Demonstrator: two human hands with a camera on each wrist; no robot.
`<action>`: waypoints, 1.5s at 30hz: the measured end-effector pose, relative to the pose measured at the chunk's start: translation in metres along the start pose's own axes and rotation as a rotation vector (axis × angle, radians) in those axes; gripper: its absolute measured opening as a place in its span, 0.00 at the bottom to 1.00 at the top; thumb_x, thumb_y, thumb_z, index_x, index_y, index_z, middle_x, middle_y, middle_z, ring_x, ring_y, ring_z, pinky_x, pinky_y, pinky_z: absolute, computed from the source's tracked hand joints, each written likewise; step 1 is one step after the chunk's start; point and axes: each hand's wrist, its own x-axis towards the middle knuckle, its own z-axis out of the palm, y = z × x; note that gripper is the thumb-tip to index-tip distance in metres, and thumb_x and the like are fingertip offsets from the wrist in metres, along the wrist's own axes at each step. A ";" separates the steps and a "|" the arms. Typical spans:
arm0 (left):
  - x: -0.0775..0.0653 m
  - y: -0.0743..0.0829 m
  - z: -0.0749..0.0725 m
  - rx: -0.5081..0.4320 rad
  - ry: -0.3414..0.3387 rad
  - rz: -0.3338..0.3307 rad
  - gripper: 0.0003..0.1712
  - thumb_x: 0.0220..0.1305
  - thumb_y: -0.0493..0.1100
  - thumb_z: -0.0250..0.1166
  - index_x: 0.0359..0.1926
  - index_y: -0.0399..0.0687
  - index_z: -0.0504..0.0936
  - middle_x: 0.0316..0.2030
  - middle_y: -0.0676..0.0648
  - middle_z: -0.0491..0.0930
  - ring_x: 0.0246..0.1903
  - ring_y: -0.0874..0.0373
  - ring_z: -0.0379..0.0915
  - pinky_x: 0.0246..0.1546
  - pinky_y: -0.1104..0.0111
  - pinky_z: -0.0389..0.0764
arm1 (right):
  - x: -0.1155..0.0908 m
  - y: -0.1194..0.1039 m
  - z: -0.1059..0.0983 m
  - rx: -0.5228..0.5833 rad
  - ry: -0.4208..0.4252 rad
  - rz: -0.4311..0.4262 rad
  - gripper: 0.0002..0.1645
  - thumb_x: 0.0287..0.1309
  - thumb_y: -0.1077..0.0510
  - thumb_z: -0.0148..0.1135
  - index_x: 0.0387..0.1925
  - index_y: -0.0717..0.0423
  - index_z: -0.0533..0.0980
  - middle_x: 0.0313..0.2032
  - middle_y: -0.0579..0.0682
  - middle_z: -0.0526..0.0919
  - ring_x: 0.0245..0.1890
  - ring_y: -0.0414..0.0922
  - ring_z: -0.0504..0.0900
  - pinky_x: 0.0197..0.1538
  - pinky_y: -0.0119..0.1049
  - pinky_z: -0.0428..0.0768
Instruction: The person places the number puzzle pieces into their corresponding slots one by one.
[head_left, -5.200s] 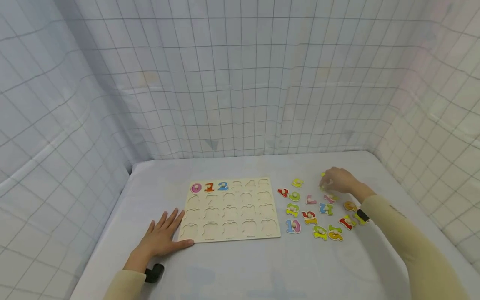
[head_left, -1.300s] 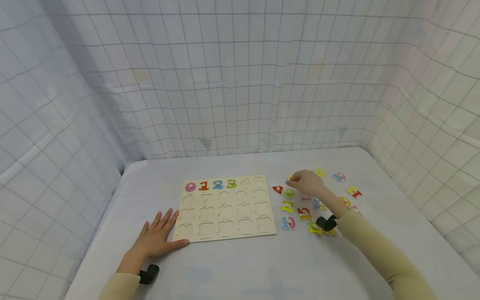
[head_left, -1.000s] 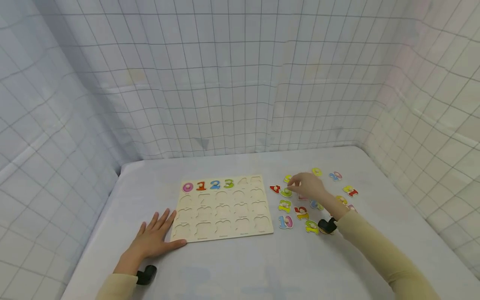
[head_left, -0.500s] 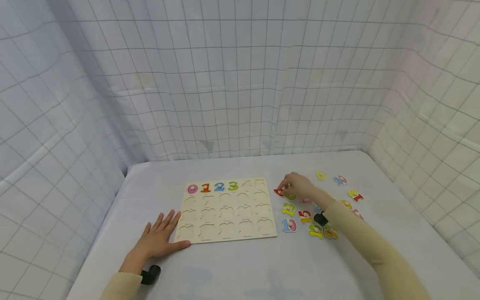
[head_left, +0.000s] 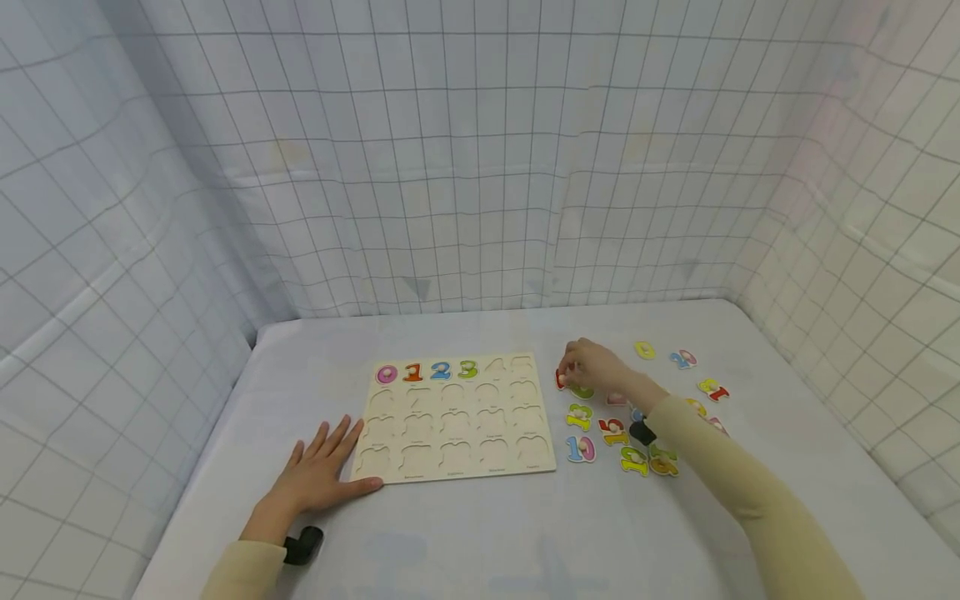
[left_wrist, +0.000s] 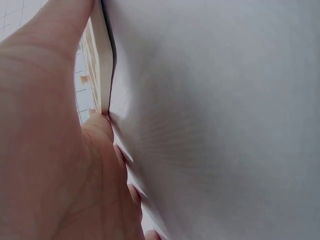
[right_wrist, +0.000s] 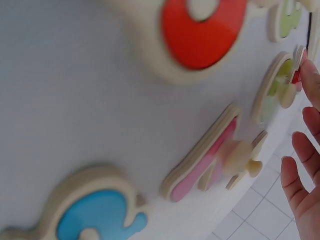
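My left hand point(head_left: 315, 475) lies flat with fingers spread at the left edge of a wooden number puzzle board point(head_left: 512, 400). In the left wrist view its fingers are by the board's edge point(left_wrist: 102, 75). Number pieces 0 point(head_left: 386, 374), 1 point(head_left: 413, 372), 2 point(head_left: 441, 372) and 3 point(head_left: 468, 369) sit in the top row's recesses. Right of the board, my right hand point(head_left: 600, 367) pinches the red number 4 piece point(head_left: 560, 380), partly hidden by the fingers. A green number piece point(head_left: 582, 392) lies just under that hand.
Loose knobbed number pieces lie around the right forearm, among them a 15 point(head_left: 614, 432), a 10 point(head_left: 581, 449), a blue-and-pink 20 point(head_left: 683, 359) and a yellow piece point(head_left: 644, 350). White cloth point(head_left: 480, 542) covers the table, and gridded curtains point(head_left: 480, 167) surround it.
The green 3 has come into the board's top row. My right hand has moved left from the far pieces to the red 4 and now pinches it. The left hand stays at the board.
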 end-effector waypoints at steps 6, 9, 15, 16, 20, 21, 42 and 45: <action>0.001 -0.001 0.001 -0.004 0.015 0.006 0.62 0.48 0.74 0.62 0.73 0.42 0.53 0.71 0.35 0.47 0.68 0.32 0.35 0.60 0.35 0.36 | 0.013 -0.017 -0.005 0.055 0.080 0.052 0.06 0.56 0.51 0.68 0.30 0.48 0.83 0.29 0.41 0.74 0.32 0.43 0.69 0.35 0.36 0.71; 0.002 -0.002 0.002 0.001 0.007 0.004 0.62 0.48 0.75 0.62 0.73 0.42 0.52 0.71 0.36 0.47 0.69 0.32 0.34 0.60 0.35 0.35 | 0.025 -0.030 -0.003 0.061 0.120 0.066 0.08 0.55 0.49 0.69 0.31 0.48 0.83 0.28 0.41 0.74 0.30 0.42 0.69 0.32 0.36 0.70; 0.001 0.001 0.000 0.004 -0.013 -0.003 0.62 0.48 0.75 0.61 0.73 0.42 0.52 0.71 0.35 0.47 0.68 0.32 0.34 0.60 0.34 0.36 | 0.053 -0.057 0.007 0.062 0.122 0.102 0.10 0.55 0.47 0.68 0.30 0.48 0.84 0.28 0.41 0.75 0.29 0.41 0.70 0.28 0.33 0.70; 0.001 0.001 0.000 0.003 -0.015 -0.003 0.62 0.49 0.75 0.61 0.73 0.41 0.52 0.71 0.35 0.47 0.68 0.31 0.34 0.60 0.34 0.36 | 0.058 -0.062 0.008 0.062 0.117 0.108 0.10 0.55 0.47 0.68 0.30 0.48 0.84 0.28 0.41 0.75 0.29 0.41 0.70 0.28 0.34 0.71; 0.002 -0.001 0.002 0.008 -0.019 -0.008 0.62 0.48 0.75 0.61 0.73 0.42 0.52 0.71 0.35 0.46 0.68 0.32 0.34 0.60 0.34 0.36 | 0.072 -0.075 0.012 0.046 0.083 0.147 0.09 0.54 0.48 0.69 0.28 0.49 0.84 0.26 0.42 0.74 0.28 0.41 0.71 0.27 0.33 0.71; 0.002 -0.001 0.003 0.010 -0.018 -0.008 0.62 0.48 0.75 0.61 0.73 0.42 0.52 0.71 0.35 0.46 0.68 0.32 0.34 0.60 0.34 0.36 | 0.075 -0.076 0.013 0.039 0.074 0.154 0.09 0.54 0.49 0.69 0.27 0.49 0.84 0.25 0.42 0.74 0.28 0.41 0.71 0.27 0.33 0.71; 0.005 -0.005 0.005 0.029 -0.008 -0.009 0.63 0.47 0.77 0.60 0.73 0.43 0.52 0.72 0.36 0.46 0.68 0.32 0.34 0.60 0.34 0.36 | 0.092 -0.085 0.026 0.017 0.056 0.233 0.09 0.55 0.50 0.69 0.23 0.47 0.83 0.28 0.43 0.77 0.27 0.40 0.72 0.25 0.33 0.72; 0.005 -0.005 0.006 0.035 -0.016 -0.012 0.64 0.47 0.78 0.59 0.73 0.43 0.51 0.72 0.36 0.46 0.69 0.32 0.34 0.60 0.34 0.36 | 0.092 -0.085 0.028 0.003 0.047 0.239 0.09 0.56 0.50 0.68 0.24 0.47 0.83 0.28 0.43 0.77 0.27 0.40 0.72 0.25 0.32 0.72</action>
